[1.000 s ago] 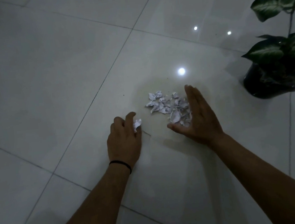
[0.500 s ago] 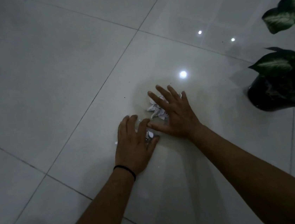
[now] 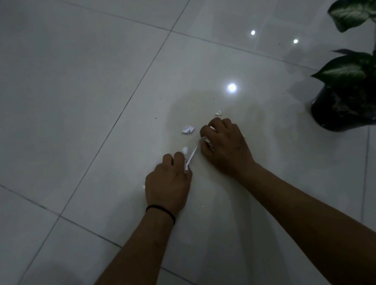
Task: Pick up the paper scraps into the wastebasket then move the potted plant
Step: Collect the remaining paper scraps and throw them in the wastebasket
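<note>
Left hand (image 3: 167,182) fisted on floor (image 3: 60,98), clutching paper scraps, one white strip (image 3: 190,158) poking out by thumb; right hand (image 3: 226,146) fisted just beside it, gripping crumpled scraps (image 3: 205,140). Two loose scraps on tile beyond right hand: larger one (image 3: 187,129) near knuckles, tiny one (image 3: 218,113) farther out. Potted plant (image 3: 354,90) on floor, well apart to right; black band (image 3: 161,212) on left wrist.

The scraps (image 3: 187,129) are white. The floor (image 3: 59,86) is pale grey tiles. The leaves (image 3: 347,70) are green with white patches; the pot (image 3: 333,111) seems black.
</note>
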`<state>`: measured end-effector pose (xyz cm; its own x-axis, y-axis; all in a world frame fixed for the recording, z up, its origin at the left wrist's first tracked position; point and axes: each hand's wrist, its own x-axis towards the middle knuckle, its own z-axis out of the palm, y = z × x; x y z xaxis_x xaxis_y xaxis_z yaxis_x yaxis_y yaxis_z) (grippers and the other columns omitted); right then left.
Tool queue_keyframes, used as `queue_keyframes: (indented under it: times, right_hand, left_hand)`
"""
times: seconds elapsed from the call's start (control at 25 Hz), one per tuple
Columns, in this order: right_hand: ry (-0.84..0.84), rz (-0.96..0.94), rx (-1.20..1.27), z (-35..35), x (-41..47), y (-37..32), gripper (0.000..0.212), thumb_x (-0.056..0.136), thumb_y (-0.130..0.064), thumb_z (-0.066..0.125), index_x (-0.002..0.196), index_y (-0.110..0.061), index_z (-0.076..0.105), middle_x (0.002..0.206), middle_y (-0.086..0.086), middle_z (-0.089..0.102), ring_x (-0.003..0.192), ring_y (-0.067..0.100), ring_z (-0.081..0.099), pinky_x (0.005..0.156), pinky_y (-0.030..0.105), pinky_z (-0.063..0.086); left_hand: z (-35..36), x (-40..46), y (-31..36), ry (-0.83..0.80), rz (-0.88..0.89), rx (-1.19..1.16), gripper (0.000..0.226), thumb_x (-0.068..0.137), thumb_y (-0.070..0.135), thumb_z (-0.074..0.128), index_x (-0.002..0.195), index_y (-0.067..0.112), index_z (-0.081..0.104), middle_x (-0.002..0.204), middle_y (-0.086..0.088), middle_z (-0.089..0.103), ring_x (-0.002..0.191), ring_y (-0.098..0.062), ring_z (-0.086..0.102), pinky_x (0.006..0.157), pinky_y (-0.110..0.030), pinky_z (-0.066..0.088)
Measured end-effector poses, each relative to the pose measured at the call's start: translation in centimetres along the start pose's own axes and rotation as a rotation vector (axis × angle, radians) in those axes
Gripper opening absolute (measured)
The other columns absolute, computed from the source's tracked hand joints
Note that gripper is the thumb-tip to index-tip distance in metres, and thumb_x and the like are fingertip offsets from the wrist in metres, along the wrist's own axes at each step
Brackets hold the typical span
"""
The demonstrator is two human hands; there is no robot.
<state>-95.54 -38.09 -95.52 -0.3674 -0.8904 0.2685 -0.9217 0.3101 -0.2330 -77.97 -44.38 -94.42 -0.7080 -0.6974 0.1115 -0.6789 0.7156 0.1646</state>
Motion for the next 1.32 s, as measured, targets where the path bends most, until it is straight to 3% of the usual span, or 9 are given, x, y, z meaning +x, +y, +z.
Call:
queue_keyframes:
  times: [0.16,0.4,0.52,0.68,0.76,0.92,1.08,1.2,1.32]
  right_hand:
    - [0.022,0.069,-0.020,-0.1,-0.2,-0.5,0.017,0.088,-0.029,0.054,0.081,-0.014,0.058,0.081,0.008,0.058,0.069,0.027,0.056,0.054,0.034,0.043]
    - [0.012,0.040,0.013,0.0,1.5,0.0,0.038,0.091,-0.036,0.061,0.059,-0.015,0.056,0.052,0.011,0.058,0.045,0.032,0.058,0.044,0.028,0.039]
    - [0.001,0.179,0.172,-0.9,2.5,0.1,0.045,0.094,-0.037,0.059,0.054,-0.018,0.053,0.058,0.015,0.064,0.058,0.036,0.063,0.053,0.032,0.045]
    - [0.039,0.401,0.365,-2.6,2.7,0.6,0.053,0.097,-0.041,0.055,0.050,-0.017,0.048,0.057,0.010,0.063,0.057,0.026,0.061,0.057,0.032,0.041]
    - [0.107,0.491,0.346,-3.5,2.1,1.4,0.055,0.097,-0.042,0.055,0.048,-0.021,0.041,0.051,0.002,0.052,0.053,0.020,0.052,0.055,0.028,0.032]
    - [0.169,0.596,0.246,-4.6,0.4,4.1,0.038,0.100,-0.043,0.053,0.075,-0.015,0.057,0.063,0.003,0.057,0.059,0.022,0.056,0.055,0.026,0.031]
    - [0.087,0.555,0.168,-3.7,-1.1,4.3,0.032,0.099,-0.045,0.052,0.097,-0.014,0.056,0.076,0.015,0.067,0.073,0.036,0.065,0.059,0.034,0.046]
    - [0.010,0.449,0.101,-3.3,-1.7,3.7,0.035,0.099,-0.047,0.052,0.092,-0.012,0.055,0.074,0.015,0.067,0.072,0.037,0.065,0.060,0.038,0.050]
    - [-0.033,0.279,0.070,-3.4,-3.2,3.1,0.039,0.099,-0.051,0.047,0.085,-0.014,0.051,0.066,0.010,0.065,0.062,0.033,0.064,0.053,0.034,0.046]
  left_hand:
    - [-0.1,0.5,0.1,0.004,0.019,0.037,0.053,0.083,0.035,0.037,0.111,0.006,0.072,0.058,-0.008,0.059,0.032,-0.025,0.049,0.036,-0.022,0.035]
    - [-0.7,1.7,-0.2,-0.024,-0.031,-0.068,0.037,0.083,0.029,0.047,0.099,0.009,0.073,0.055,-0.008,0.064,0.046,-0.030,0.061,0.042,-0.027,0.041]
    - [-1.2,2.1,-0.7,-0.004,-0.073,-0.144,0.024,0.088,0.027,0.046,0.089,0.013,0.066,0.065,-0.008,0.067,0.054,-0.032,0.062,0.046,-0.031,0.041]
    - [-1.9,2.4,-1.4,-0.017,-0.102,-0.254,0.029,0.090,0.018,0.053,0.118,0.017,0.063,0.094,-0.010,0.070,0.074,-0.035,0.066,0.063,-0.038,0.051]
    - [-1.7,2.6,-1.4,-0.011,-0.073,-0.265,0.031,0.090,0.013,0.052,0.119,0.015,0.063,0.100,-0.012,0.068,0.076,-0.038,0.066,0.065,-0.039,0.050]
    - [-1.2,3.2,-0.9,0.022,-0.104,-0.195,0.041,0.096,0.044,0.036,0.097,0.010,0.059,0.088,-0.016,0.063,0.065,-0.040,0.063,0.055,-0.037,0.043]
    - [-1.7,3.6,-0.7,-0.151,-0.265,-0.058,0.068,0.081,0.077,0.048,0.101,0.013,0.055,0.092,-0.012,0.064,0.081,-0.035,0.066,0.066,-0.037,0.049]
    - [-1.5,4.1,-0.7,-0.159,-0.147,-0.017,0.047,0.094,0.058,0.046,0.100,0.014,0.061,0.092,-0.015,0.065,0.079,-0.038,0.066,0.067,-0.038,0.048]
    - [-0.7,3.8,-1.0,-0.094,0.055,-0.045,0.023,0.097,0.029,0.054,0.089,0.009,0.061,0.078,-0.019,0.062,0.059,-0.040,0.063,0.054,-0.038,0.046]
